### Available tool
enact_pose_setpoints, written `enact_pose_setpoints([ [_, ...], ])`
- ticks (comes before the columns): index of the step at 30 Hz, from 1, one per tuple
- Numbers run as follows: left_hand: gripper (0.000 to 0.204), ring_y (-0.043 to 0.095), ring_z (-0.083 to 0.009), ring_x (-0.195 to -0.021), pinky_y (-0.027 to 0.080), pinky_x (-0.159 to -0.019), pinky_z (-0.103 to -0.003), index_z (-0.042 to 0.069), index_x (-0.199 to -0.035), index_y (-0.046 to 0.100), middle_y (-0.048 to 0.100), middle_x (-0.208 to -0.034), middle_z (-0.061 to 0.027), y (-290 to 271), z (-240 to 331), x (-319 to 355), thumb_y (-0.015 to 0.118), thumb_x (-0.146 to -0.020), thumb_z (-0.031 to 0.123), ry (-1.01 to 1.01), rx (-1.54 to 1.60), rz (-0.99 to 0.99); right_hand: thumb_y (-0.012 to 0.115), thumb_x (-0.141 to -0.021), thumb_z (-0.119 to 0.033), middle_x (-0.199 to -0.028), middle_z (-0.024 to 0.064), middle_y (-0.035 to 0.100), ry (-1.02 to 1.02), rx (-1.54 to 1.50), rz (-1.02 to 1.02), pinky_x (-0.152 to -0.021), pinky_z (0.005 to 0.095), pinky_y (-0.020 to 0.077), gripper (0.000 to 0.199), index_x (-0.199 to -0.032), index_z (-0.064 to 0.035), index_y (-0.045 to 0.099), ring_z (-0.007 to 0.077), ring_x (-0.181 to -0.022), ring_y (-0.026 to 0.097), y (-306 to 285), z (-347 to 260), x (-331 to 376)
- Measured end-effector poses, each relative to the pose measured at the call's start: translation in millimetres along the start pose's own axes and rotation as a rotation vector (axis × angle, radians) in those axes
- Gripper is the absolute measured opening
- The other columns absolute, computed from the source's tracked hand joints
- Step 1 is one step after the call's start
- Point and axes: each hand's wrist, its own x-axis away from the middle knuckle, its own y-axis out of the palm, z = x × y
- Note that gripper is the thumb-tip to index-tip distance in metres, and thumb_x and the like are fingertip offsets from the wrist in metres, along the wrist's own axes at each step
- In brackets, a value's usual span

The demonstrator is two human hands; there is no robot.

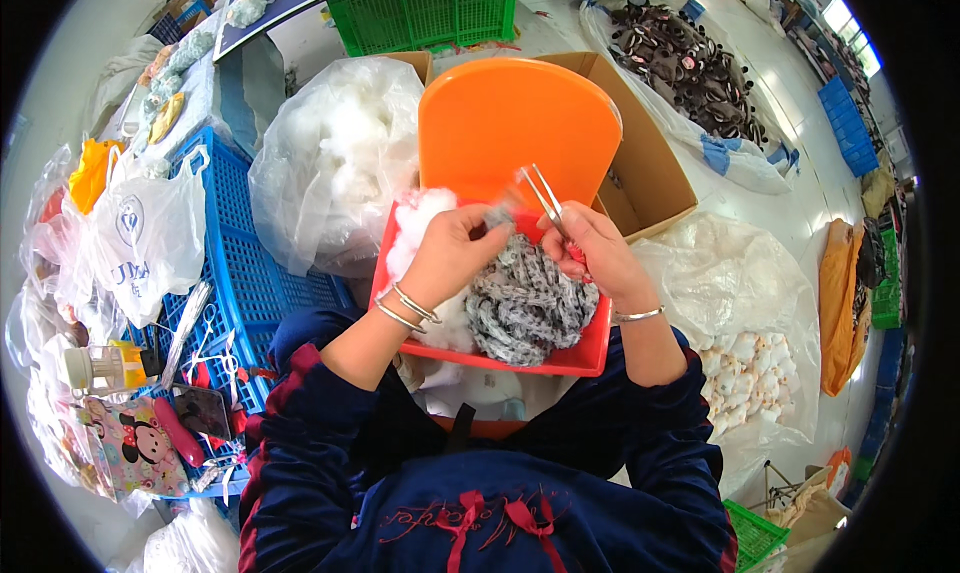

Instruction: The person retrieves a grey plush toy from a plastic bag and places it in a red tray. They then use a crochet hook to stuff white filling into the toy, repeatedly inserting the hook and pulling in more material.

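"Grey-and-white fuzzy yarn (pixel 530 303), all thick folds, sitting right there in the red tray (pixel 588 358)!"

"Marbled dark and pale, heaped towards the tray's right side. Loose or knitted up? Can't call it; the texture's too busy, and the top edge runs in behind the hands."

"Left hand (pixel 450 243): thumb and fingers pinched together on a grey wisp (pixel 497 216). Joined to the yarn? Can't tell from up here!"

"Over to the right hand (pixel 600 248), fingers wrapped round a two-pronged metal tool (pixel 545 195), prongs slightly apart, a red part peeking out by the palm. Tweezers or scissors? That grip covers the answer."

"And what's that by the prong tips? A pale streak (pixel 517 186), smeared by blur, impossible to name!"

"White stuffing (pixel 410 228) on the tray's left, partly lost under the left wrist. Orange chair back (pixel 515 123) behind, blocking much of the cardboard box (pixel 645 168)."

"Top right, a heap of dark brown pieces (pixel 685 63), far too small to make out!"
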Motion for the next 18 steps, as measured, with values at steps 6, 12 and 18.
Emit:
enact_pose_setpoints([
  [6, 0.020, 0.059, -0.0071, -0.064, 0.049, -0.058, -0.023, 0.001, -0.096, 0.068, 0.067, -0.080, -0.0013, -5, 3, -4, 0.068, -0.089, 0.020, -0.073, 0.345, 0.072, 0.059, -0.098, -0.020, -0.077, -0.0013, 0.055, -0.181, 0.347, 0.070, -0.061, 0.0193, 0.0411, 0.019, -0.103, -0.0018, 0.057, 0.0040, -0.068, 0.049, -1, 17, -3],
  [12, 0.024, 0.061, -0.0110, -0.056, 0.048, -0.053, -0.025, -0.001, -0.081, 0.066, 0.066, -0.068, -0.0054, -1, 1, -3, 0.066, -0.090, 0.021, -0.109, 0.220, 0.134, 0.073, -0.084, -0.009, -0.091, 0.0010, 0.059, -0.592, 0.726, 0.172, -0.063, 0.0260, 0.0459, 0.029, -0.107, -0.0007, 0.060, 0.0114, -0.070, 0.056, 33, 23, -4],
  [18, 0.021, 0.059, -0.0079, -0.066, 0.047, -0.061, -0.022, 0.001, -0.097, 0.067, 0.066, -0.076, -0.0032, 0, 4, -3, 0.066, -0.092, 0.022, -0.167, 0.469, 0.040, 0.065, -0.091, -0.011, -0.077, 0.0000, 0.060, -0.312, 0.404, 0.240, -0.053, 0.0247, 0.0406, 0.011, -0.091, 0.0007, 0.063, 0.0074, -0.059, 0.051, 27, 29, -14],
])
